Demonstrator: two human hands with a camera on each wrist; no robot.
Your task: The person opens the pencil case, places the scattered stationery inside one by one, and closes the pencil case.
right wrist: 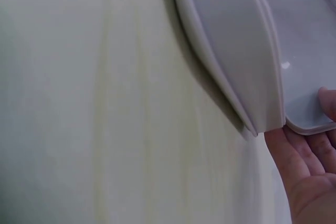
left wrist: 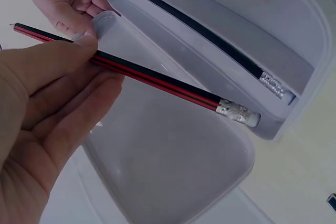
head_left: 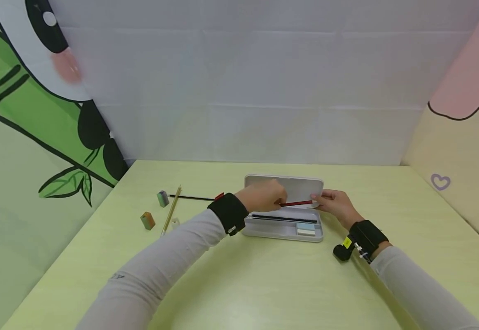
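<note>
The pale yellow table (head_left: 280, 284) meets a creased white sheet (head_left: 243, 91) at its back edge; the left wall (head_left: 20, 183) bears green, black and white painting, the right wall (head_left: 462, 151) a small purple heart. Left of the case (head_left: 256, 231) lie two blocks (head_left: 147, 220) (head_left: 162, 198), a gold pencil (head_left: 172, 211) and a dark rod (head_left: 194, 198), whose right end the left wristband (head_left: 228, 213) covers. A black pencil (head_left: 282, 218) and an eraser (head_left: 306, 229) lie inside the case. The left hand (head_left: 264, 195) pinches the red pencil (head_left: 297, 203) above the case, before the raised lid (head_left: 301, 185); the right hand (head_left: 338, 205) grips the lid's right corner, thumb on the inner face. Tabletop stretches from the case's front rim toward the person, between both sleeves, and rightward to the wall, crossed by the right forearm.
</note>
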